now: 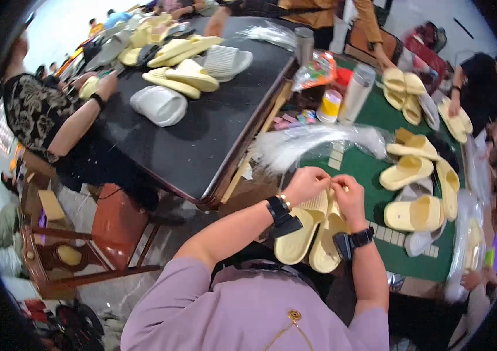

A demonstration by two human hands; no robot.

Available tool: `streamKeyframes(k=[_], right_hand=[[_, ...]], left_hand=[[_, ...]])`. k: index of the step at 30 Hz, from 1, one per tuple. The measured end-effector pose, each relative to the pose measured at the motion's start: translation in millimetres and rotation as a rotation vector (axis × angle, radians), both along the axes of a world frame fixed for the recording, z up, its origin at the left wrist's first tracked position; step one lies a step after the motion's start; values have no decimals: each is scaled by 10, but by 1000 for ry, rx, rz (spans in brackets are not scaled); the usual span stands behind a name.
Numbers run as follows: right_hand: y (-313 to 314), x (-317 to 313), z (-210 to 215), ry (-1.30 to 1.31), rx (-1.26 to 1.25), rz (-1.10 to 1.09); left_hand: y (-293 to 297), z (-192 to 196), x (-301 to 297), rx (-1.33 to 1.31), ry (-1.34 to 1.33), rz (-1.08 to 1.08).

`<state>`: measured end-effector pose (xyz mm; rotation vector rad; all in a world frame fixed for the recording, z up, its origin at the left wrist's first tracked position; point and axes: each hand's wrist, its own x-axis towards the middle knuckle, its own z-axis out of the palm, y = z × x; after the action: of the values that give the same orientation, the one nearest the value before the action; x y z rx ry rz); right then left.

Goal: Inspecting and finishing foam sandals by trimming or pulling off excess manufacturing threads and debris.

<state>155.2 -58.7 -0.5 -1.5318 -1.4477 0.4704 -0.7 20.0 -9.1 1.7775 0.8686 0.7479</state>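
My left hand (307, 187) and my right hand (349, 200) meet close together above a pair of pale yellow slippers. The fingers of both are pinched, and what lies between the fingertips is too small to make out. Below them, the left slipper (293, 244) and the right slipper (325, 253) lie side by side, heels toward my body. My hands partly hide their toe ends. Just beyond my hands, a bundle of thin white plastic strands (283, 149) lies in a clear bag.
More yellow slippers (415, 213) and some grey ones lie on the green table (371, 257) to my right. A steel flask (356, 93) and a yellow tub (330, 106) stand beyond. Slippers also cover the black table (225, 117). A wooden chair (117, 228) stands left; people work around.
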Motion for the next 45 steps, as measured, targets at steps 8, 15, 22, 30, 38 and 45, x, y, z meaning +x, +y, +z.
streamKeyframes(k=[8, 15, 22, 30, 38, 45], right_hand=[[1, -82, 43, -82, -7, 16], [12, -89, 55, -253, 5, 75], [-14, -88, 103, -307, 77, 81], [-656, -148, 266, -223, 27, -65], [-1027, -388, 289, -447, 42, -36], [-730, -660, 248, -490, -372, -100]], left_hand=[[-15, -77, -20, 279, -25, 94], [-70, -85, 13, 229, -45, 87], [-115, 101, -159, 277, -27, 71], [576, 1108, -1982, 814, 114, 708], [1404, 872, -3363, 17, -93, 823], [1717, 372, -4426, -495, -405, 735]])
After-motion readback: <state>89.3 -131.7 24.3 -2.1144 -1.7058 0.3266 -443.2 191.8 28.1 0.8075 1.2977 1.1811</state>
